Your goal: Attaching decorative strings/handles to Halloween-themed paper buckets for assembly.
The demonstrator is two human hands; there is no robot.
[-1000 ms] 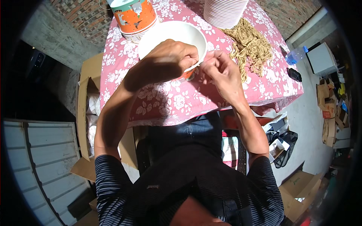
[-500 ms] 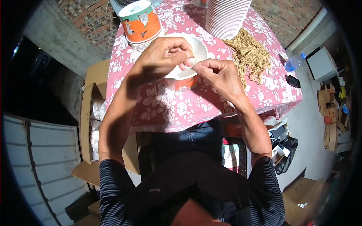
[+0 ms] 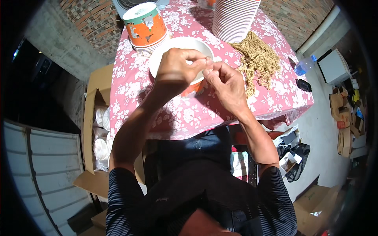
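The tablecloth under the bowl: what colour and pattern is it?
The tablecloth is pink with white flowers, seen in the head view.

— On the table (image 3: 177, 114), what sat where?
— At centre, a bowl (image 3: 169, 53), under the left hand (image 3: 177, 69) and right hand (image 3: 226, 84), fingertips met over its near rim. Far left of it, a stack of printed tubs (image 3: 145, 25). Far right, a stack of bowls (image 3: 234, 17); nearer right, a heap of twine (image 3: 258, 61).
— And off the table?
— Left, down on the floor, an open carton (image 3: 92, 118) with lids (image 3: 100, 147) inside.

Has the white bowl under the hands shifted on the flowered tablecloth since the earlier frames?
Cannot tell. The white bowl stays just right of the orange paper cup stack throughout; the whole view drifts as the head camera moves.
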